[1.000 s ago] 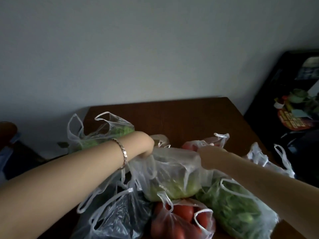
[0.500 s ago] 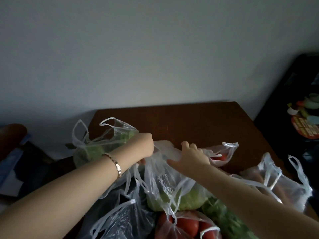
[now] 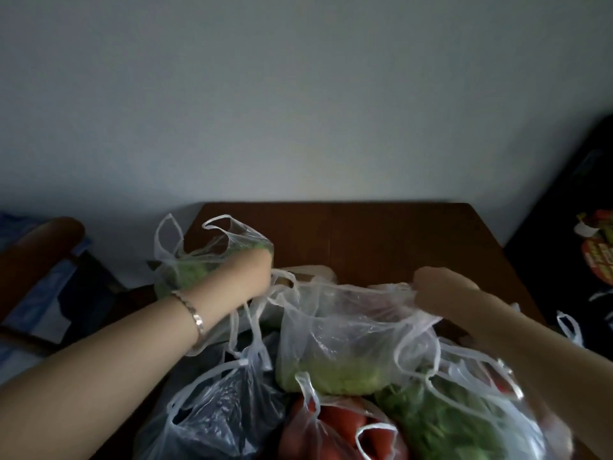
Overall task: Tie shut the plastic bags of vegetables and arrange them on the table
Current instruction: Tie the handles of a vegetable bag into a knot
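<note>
Centre of frame: clear plastic bag of pale green cabbage on the brown wooden table, mouth pulled wide between left hand, fingers pinched on the left handle, and right hand, fingers clamped on the right rim. Behind the left hand, upper left of the pile: open bag of green vegetables, handles upright. Lower frame: bag of tomatoes, bag of leafy greens, dark-contents bag, all untied; silver bracelet on left wrist.

no readable text, orange label at right too blurred
</note>
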The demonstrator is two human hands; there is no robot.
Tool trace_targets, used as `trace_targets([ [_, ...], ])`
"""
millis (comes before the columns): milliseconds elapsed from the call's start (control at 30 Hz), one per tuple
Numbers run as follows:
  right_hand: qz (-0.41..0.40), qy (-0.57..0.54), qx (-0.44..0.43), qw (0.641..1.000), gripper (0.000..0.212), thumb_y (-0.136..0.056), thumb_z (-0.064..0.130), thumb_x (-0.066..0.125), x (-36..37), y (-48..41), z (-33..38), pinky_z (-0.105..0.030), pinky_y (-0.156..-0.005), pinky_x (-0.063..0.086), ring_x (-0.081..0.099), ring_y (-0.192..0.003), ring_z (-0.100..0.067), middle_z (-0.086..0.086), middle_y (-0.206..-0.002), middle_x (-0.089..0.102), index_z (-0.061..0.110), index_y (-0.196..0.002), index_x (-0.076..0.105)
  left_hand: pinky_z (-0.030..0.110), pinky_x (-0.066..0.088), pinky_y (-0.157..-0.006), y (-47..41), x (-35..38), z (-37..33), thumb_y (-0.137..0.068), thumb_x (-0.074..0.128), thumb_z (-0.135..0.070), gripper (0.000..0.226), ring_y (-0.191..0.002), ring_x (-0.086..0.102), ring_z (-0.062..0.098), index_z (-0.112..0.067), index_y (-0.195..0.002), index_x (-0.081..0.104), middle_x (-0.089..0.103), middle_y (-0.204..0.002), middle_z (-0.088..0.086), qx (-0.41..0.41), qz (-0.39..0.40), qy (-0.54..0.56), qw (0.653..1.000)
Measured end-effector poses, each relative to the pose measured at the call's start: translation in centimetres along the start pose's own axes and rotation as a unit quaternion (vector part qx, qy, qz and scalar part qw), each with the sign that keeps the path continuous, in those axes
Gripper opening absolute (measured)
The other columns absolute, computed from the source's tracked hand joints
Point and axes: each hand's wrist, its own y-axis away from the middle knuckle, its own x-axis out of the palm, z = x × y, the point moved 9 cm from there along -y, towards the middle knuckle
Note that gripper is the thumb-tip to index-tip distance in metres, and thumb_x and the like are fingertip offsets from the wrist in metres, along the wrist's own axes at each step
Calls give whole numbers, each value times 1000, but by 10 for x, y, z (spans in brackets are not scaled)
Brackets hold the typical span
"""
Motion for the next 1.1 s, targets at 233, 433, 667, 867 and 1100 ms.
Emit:
trace_targets([
  [233,154,-145,57,976,35,-93,19,48,3,23,-49,-16,-34,38,49,-27,-8,2,-33,54,4,-62,56,32,48,-67,0,-6,2,-87,44,-9,32,-66,58,19,-9,-56,50,65,-72,9,-34,122,610,783],
  [433,191,-418,12,888,27,-88,7,53,6,25,-6,-22,-54,46,57,-47,-14,-5,-48,62,3,-64,64,30,42,-65,-4,-12,-33,-92,42,-23,25,-83,62,19,-17,-74,57,65,-85,4,11,51,770,636],
  [667,86,-634,-142,756,21,-79,21,55,-50,64,12,-33,-74,47,58,-82,-27,-12,-84,63,3,-84,65,27,51,-44,4,16,-39,-100,33,-11,38,-52,56,14,-34,-129,38,57,-79,12,58,-9,768,638],
  [867,-10,-737,-196,647,19,-90,29,42,-55,70,22,-39,-71,49,62,-80,-23,-5,-85,66,19,-81,55,14,19,-33,10,20,-44,-99,35,-25,31,-33,31,2,-8,-100,61,63,-54,-3,46,5,784,620],
  [1100,-20,-712,-129,690,27,-99,20,34,-5,44,35,-15,-41,22,25,-50,-8,1,-59,28,16,-95,60,11,27,-37,28,44,-78,-93,48,-14,24,-51,38,2,-17,-86,71,66,-91,-4,57,39,787,613],
])
